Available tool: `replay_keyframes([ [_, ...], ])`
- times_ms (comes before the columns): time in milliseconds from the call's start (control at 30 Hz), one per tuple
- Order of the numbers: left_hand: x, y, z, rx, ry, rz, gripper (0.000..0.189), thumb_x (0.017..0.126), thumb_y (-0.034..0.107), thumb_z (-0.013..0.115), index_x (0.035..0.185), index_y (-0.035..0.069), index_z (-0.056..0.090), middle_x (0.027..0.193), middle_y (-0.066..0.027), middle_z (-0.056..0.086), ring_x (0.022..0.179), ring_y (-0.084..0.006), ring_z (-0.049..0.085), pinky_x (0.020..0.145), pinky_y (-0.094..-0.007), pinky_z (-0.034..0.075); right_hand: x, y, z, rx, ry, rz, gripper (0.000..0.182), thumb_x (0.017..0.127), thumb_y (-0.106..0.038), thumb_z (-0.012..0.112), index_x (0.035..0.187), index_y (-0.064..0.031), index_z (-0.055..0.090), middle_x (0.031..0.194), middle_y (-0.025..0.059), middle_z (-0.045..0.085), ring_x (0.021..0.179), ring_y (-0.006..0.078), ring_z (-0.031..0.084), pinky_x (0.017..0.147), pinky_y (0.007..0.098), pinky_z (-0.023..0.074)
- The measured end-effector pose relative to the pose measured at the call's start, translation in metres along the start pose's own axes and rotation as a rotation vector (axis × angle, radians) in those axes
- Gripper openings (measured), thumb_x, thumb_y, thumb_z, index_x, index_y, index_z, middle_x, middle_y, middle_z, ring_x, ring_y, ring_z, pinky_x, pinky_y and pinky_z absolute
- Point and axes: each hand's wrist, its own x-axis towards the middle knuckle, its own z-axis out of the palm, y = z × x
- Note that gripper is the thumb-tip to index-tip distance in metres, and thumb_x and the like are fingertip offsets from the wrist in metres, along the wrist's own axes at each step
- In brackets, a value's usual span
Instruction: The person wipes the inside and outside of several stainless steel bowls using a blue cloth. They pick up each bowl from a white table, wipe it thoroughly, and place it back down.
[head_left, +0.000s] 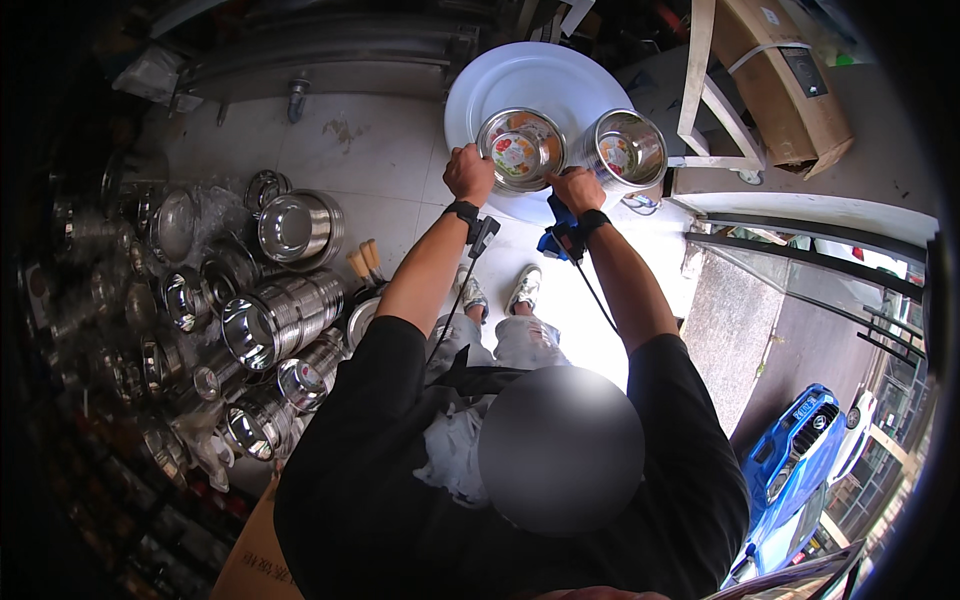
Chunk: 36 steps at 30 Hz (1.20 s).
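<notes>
My left hand (470, 175) grips the left rim of a round stainless steel pot (523, 150) with a colourful fruit-print sticker on its inner bottom. My right hand (577, 190) is at the pot's lower right rim, its fingers curled, with a blue cloth or glove (559, 225) hanging beneath it. A second steel pot (628, 150), also with a printed sticker inside, stands tilted just right of my right hand. Both are over a large round white plastic lid or tabletop (472, 97). Whether the first pot touches that surface cannot be told.
Many stacked steel pots (281, 319) and basins crowd the floor at the left, beside wooden handles (364, 259). A strapped cardboard box (784, 90) and a pale wooden frame (697, 82) stand at the upper right. A glass door edge (810, 262) and a blue car (799, 442) lie right.
</notes>
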Motion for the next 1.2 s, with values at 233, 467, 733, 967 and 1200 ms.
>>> replay_keyframes([
  [233, 0.001, 0.009, -0.006, 0.026, -0.055, -0.055, 0.029, 0.081, 0.023, 0.068, 0.104, 0.007, 0.062, 0.107, -0.0151, 0.067, 0.101, -0.0351, 0.066, 0.086, -0.0468, 0.053, -0.013, -0.007, -0.011, -0.005, 0.002, -0.002, 0.064, 0.077, -0.062, 0.07, 0.12, -0.0144, 0.071, 0.136, 0.0189, 0.055, 0.118, 0.0333, 0.061, 0.098, 0.0429, 0.0493],
  [467, 0.001, 0.004, -0.017, -0.163, -0.048, 0.092, 0.036, 0.08, 0.026, 0.073, 0.107, 0.007, 0.059, 0.102, -0.0123, 0.065, 0.096, -0.033, 0.064, 0.087, -0.0436, 0.052, -0.017, 0.003, -0.015, 0.055, 0.074, -0.052, 0.06, 0.08, -0.061, 0.067, 0.117, -0.015, 0.073, 0.128, 0.0191, 0.06, 0.112, 0.0339, 0.063, 0.095, 0.0438, 0.0509],
  [733, -0.015, 0.005, -0.045, -0.85, -0.261, 0.119, 0.045, 0.087, 0.02, 0.069, 0.122, 0.006, 0.045, 0.114, -0.011, 0.063, 0.102, -0.0249, 0.065, 0.084, -0.0388, 0.053, -0.065, 0.011, -0.056, 0.338, 0.19, -0.172, 0.056, 0.081, -0.056, 0.066, 0.118, -0.0145, 0.073, 0.112, 0.0174, 0.069, 0.102, 0.0331, 0.068, 0.089, 0.0417, 0.0526],
  [967, -0.066, 0.022, -0.09, -1.291, -0.746, -0.102, 0.052, 0.095, 0.031, 0.063, 0.137, 0.014, 0.039, 0.125, -0.0094, 0.059, 0.109, -0.0221, 0.062, 0.094, -0.0426, 0.054, -0.097, 0.063, -0.066, 0.643, 0.206, -0.234, 0.052, 0.083, -0.048, 0.072, 0.118, -0.009, 0.073, 0.111, 0.0155, 0.071, 0.102, 0.0256, 0.069, 0.09, 0.0344, 0.052],
  [1200, -0.113, 0.02, -0.064, -1.351, -0.922, -0.064, 0.078, 0.093, 0.029, 0.063, 0.158, 0.028, 0.021, 0.148, -0.0067, 0.044, 0.128, -0.0237, 0.051, 0.1, -0.0441, 0.049, -0.113, 0.116, -0.073, 0.674, 0.131, -0.359, 0.06, 0.081, -0.046, 0.075, 0.124, -0.0041, 0.069, 0.124, 0.0181, 0.064, 0.109, 0.0274, 0.065, 0.097, 0.0337, 0.0491],
])
